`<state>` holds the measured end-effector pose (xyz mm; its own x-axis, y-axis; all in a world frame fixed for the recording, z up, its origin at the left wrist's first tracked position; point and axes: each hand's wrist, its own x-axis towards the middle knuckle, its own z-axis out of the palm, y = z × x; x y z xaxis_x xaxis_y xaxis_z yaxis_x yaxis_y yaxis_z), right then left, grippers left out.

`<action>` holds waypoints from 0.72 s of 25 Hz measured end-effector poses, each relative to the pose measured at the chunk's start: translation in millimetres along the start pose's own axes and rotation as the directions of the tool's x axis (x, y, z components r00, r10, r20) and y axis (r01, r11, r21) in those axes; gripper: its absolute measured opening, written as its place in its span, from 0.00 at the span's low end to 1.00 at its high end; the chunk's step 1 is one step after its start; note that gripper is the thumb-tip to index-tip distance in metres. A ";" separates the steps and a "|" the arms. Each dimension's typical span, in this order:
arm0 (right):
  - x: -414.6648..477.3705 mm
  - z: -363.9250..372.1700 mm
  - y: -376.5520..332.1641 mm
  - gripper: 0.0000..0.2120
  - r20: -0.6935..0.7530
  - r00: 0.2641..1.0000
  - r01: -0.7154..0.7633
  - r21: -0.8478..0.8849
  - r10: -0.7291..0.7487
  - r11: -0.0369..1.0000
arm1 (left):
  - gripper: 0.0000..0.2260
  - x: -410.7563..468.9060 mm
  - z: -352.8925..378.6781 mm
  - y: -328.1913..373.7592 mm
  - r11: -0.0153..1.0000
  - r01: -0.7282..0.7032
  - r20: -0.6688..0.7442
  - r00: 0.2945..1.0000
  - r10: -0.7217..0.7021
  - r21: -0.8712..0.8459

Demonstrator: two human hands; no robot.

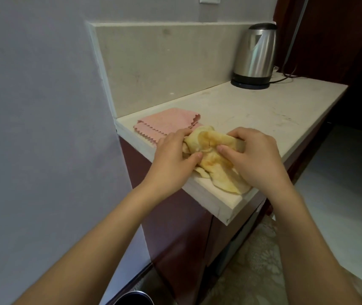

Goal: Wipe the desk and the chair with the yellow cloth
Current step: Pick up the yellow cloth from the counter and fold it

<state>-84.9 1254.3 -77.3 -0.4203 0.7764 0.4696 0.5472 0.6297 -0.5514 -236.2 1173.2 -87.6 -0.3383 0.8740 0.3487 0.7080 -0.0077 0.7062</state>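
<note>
The yellow cloth (pixel 214 159), crumpled and stained brown in patches, lies bunched at the near left end of the pale stone worktop (pixel 252 108), between my two hands. Just behind it a folded pink cloth (pixel 166 124) with zigzag edges sits in the corner below the backsplash (pixel 164 62); whether the two cloths touch I cannot tell. Well apart, at the far end of the worktop, a steel electric kettle (pixel 256 56) stands upright on its dark base, its cord (pixel 285 77) trailing right towards a dark red curtain (pixel 329 29). A grey wall (pixel 43 106) closes the left side, and dark red cabinet fronts (pixel 175 227) run below.

My left hand (pixel 171 159) grips the cloth's left side, fingers (pixel 176 134) curled over the top and thumb tucked in at the front. My right hand (pixel 257 157) pinches the right side, fingers (pixel 236 134) curled narrow round a fold, thumb pressed on the fabric.

The cloth's long axis runs diagonally, from its far end by the pink cloth down to a loose tail that points towards me and reaches the worktop's front edge.
</note>
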 end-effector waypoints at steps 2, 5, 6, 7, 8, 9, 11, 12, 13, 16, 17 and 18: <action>-10.1 -1.2 -11.7 0.04 -0.072 0.997 0.014 0.083 -0.008 0.996 | 0.16 -17.1 -9.4 1.1 0.989 -0.044 -0.031 0.999 0.041 -0.138; -28.2 2.0 -38.9 0.05 -0.110 0.991 0.099 0.226 -0.076 0.969 | 0.13 -51.8 -29.7 -0.4 0.961 -0.078 -0.111 0.993 0.050 -0.264; -34.9 6.8 -50.8 0.05 -0.098 0.990 0.122 0.273 -0.098 0.954 | 0.13 -66.4 -39.1 -3.1 0.956 -0.077 -0.150 0.988 0.035 -0.283; -42.0 13.6 -63.1 0.05 -0.079 0.990 0.137 0.314 -0.118 0.939 | 0.12 -81.7 -49.8 -6.3 0.955 -0.070 -0.190 0.982 0.014 -0.289; -51.1 22.3 -77.4 0.06 -0.051 0.989 0.148 0.356 -0.139 0.923 | 0.12 -100.2 -62.4 -10.4 0.958 -0.056 -0.233 0.972 -0.011 -0.282; -60.5 30.7 -90.2 0.05 -0.020 0.987 0.153 0.396 -0.158 0.905 | 0.12 -118.0 -73.5 -14.8 0.962 -0.040 -0.267 0.963 -0.035 -0.270; -91.0 52.4 -124.7 0.05 0.071 0.970 0.171 0.472 -0.231 0.865 | 0.11 -170.7 -101.7 -24.9 0.968 0.010 -0.344 0.934 -0.098 -0.250; -109.4 63.3 -143.6 0.05 0.113 0.956 0.181 0.503 -0.271 0.845 | 0.12 -200.7 -117.1 -28.9 0.967 0.046 -0.376 0.916 -0.141 -0.251; -127.4 72.4 -160.7 0.05 0.146 0.940 0.189 0.532 -0.309 0.825 | 0.12 -228.9 -129.8 -32.2 0.962 0.078 -0.405 0.896 -0.182 -0.260; -205.4 102.2 -232.3 0.06 0.272 0.845 0.189 0.652 -0.460 0.734 | 0.12 -339.6 -175.6 -40.6 0.934 0.172 -0.530 0.785 -0.323 -0.314; -230.5 109.6 -253.5 0.06 0.297 0.811 0.185 0.688 -0.504 0.702 | 0.12 -373.2 -187.7 -41.9 0.921 0.194 -0.568 0.738 -0.364 -0.337; -255.6 117.3 -274.0 0.06 0.308 0.771 0.191 0.723 -0.557 0.664 | 0.13 -406.7 -197.9 -42.3 0.905 0.212 -0.611 0.679 -0.407 -0.368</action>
<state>-212.4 886.2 -127.2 -0.8520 0.2557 0.4568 -0.2398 0.5850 -0.7748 -251.3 721.9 -137.4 -0.8969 0.2994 0.3255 0.3412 0.0000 0.9400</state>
